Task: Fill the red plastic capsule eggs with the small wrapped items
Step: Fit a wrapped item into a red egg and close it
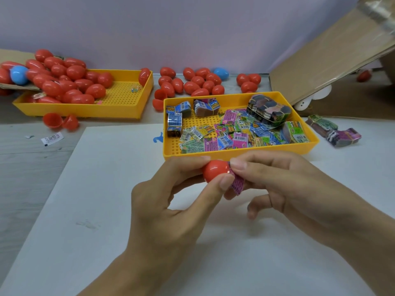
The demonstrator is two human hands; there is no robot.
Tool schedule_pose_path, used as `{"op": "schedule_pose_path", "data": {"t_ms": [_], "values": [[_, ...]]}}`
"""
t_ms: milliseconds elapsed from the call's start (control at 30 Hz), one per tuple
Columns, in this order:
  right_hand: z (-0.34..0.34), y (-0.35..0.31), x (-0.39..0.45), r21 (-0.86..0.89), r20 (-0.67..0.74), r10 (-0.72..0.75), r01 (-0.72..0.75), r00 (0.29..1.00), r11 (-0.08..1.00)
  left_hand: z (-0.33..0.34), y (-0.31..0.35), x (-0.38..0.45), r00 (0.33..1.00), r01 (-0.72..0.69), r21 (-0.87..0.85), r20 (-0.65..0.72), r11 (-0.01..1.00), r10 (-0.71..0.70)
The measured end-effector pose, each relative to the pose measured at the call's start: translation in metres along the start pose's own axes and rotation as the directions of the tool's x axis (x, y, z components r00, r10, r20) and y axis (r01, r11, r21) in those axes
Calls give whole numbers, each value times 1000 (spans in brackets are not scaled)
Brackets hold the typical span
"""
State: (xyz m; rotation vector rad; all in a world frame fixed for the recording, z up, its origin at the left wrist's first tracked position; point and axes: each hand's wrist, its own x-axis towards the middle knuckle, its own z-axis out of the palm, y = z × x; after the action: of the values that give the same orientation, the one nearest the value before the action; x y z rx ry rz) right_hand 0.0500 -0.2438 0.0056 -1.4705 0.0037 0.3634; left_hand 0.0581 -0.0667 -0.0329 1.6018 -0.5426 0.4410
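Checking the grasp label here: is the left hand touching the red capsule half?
Touching. The head view shows the left hand with its thumb and fingertip pinching the red capsule half, no gap between them.

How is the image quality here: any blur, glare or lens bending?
Head view: the centre is sharp, with the red egg half showing a small white glare spot. The cardboard at the top right is smeared and blurred. The table edge and the trays look bowed by the wide lens. Light is soft, and shadows are faint.

Left hand (171,201) and right hand (284,189) meet at centre, fingers (222,180) curled in pinches, forearms angled inward
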Motion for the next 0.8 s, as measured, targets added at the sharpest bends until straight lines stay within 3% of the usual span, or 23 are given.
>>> {"op": "schedule_pose_path", "data": {"t_ms": [200, 300, 500, 667, 800], "values": [[-3, -1, 2, 66, -39, -105, 107, 994, 992, -1, 2, 5, 978, 185, -187, -64, 965, -200], [1, 2, -1, -135, -99, -300, 286, 949, 949, -1, 2, 7, 959, 250, -256, -64, 934, -274], [9, 9, -4, -431, -149, -563, 459, 813, 777, -2, 0, 7, 966, 247, -276, -5, 929, -259], [9, 9, -4, -440, -186, -644, 523, 742, 730, -4, -1, 8, 966, 260, -352, 84, 899, -246], [6, 9, -2, -543, -125, -723, 563, 679, 623, -3, -1, 7, 962, 274, -390, 101, 879, -255]]}}
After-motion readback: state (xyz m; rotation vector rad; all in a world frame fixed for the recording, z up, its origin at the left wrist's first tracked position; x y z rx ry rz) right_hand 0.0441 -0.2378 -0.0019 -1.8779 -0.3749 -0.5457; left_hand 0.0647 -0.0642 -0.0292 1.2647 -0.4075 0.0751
